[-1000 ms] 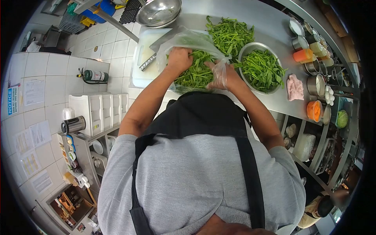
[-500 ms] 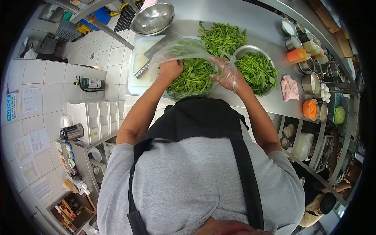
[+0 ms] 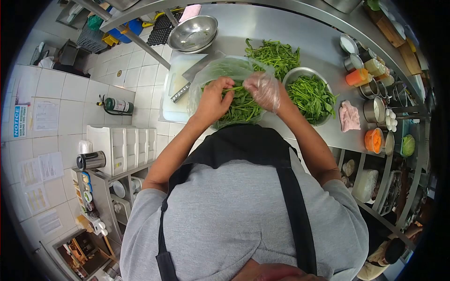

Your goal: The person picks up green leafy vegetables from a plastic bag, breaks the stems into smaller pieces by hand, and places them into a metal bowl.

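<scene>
A clear plastic bag (image 3: pixel 200 77) of leafy greens (image 3: pixel 241 110) lies open at the counter's near edge, right in front of my apron. My bare left hand (image 3: pixel 214 99) is over the bag, its fingers curled on a green stem (image 3: pixel 238 87). Facing it, my right hand (image 3: pixel 263 91) wears a clear plastic glove and pinches the other end of that stem. To the right, a steel bowl (image 3: pixel 295 72) is heaped with leafy greens (image 3: pixel 310 96). Beyond the bag, a loose pile of greens (image 3: pixel 274 56) rests on the counter.
A knife (image 3: pixel 180 92) lies on the white cutting board (image 3: pixel 174 107) at left, with stacked steel bowls (image 3: pixel 193 33) behind it. Rightward are a pink cloth (image 3: pixel 349 116), sauce bottles (image 3: pixel 357 76), metal pots (image 3: pixel 373 110) and an orange-filled tub (image 3: pixel 373 140). A metal shelf frame (image 3: pixel 281 10) crosses overhead.
Both hands have come closer together over the bag, where a stem is now held between them. Before, they were apart at the bag's sides. The whole view has shifted slightly.
</scene>
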Motion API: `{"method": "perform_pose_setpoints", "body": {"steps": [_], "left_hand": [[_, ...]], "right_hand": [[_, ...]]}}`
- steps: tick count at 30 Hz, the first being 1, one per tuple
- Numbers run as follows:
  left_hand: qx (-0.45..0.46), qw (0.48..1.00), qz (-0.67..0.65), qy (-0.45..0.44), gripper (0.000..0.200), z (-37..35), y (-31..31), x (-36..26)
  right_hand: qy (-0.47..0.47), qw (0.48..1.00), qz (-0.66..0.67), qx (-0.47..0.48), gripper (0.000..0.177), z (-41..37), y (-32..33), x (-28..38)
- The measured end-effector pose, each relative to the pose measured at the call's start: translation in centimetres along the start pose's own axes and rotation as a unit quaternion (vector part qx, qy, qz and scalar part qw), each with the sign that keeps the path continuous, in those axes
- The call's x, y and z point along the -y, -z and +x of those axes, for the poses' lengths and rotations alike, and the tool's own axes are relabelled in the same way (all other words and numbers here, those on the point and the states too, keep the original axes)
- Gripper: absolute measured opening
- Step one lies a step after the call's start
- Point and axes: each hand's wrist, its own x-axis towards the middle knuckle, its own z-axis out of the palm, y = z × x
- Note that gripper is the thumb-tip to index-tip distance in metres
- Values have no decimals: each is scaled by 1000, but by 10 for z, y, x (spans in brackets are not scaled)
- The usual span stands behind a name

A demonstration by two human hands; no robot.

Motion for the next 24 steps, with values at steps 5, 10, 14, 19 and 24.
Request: {"method": "perform_pose_setpoints", "body": {"steps": [5, 10, 14, 19, 24], "left_hand": [[6, 993, -100, 67, 23, -3, 17, 6], [63, 957, -260, 112, 30, 7, 51, -5], [88, 939, -301, 140, 35, 9, 63, -2], [84, 944, -277, 160, 32, 15, 62, 1], [68, 978, -153, 123, 31, 17, 53, -15]], "right_hand": [[34, 989, 130, -67, 19, 8, 11, 13], [12, 985, 165, -46, 22, 18, 16, 14], [-41, 981, 186, -34, 23, 19, 35, 17], [-33, 980, 195, -8, 28, 16, 37, 9], [13, 944, 326, 48, 36, 18, 32, 15]]}}
